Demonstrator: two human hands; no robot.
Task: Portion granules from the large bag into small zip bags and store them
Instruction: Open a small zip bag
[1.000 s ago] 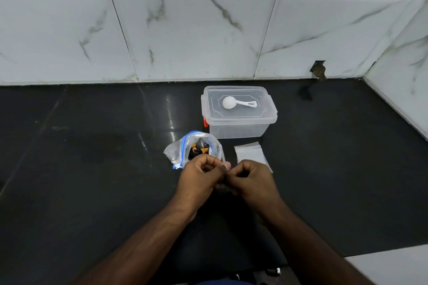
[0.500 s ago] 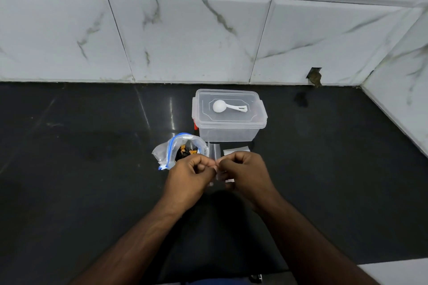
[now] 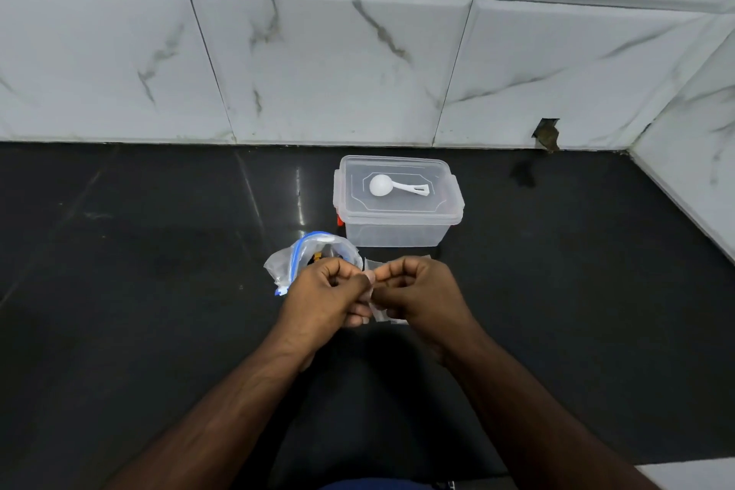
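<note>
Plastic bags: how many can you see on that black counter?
2 for certain. The large bag, blue zip, stands open left of the clear box. A small zip bag is pinched between the left hand and right hand. More may lie hidden behind the hands.

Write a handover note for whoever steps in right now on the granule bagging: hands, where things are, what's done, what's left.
Left hand and right hand: both pinch one small zip bag between them, above the black counter.
Large bag with the blue zip: on the counter just behind the left hand, mouth open, dark contents inside.
Clear container: behind the hands, lid on, white scoop lying on the lid.
More small bags seem to lie on the counter under the hands.
Done: a small bag is picked up; no granules visible in it.
Left: open it, scoop granules in, seal, store in the container, repeat.
</note>
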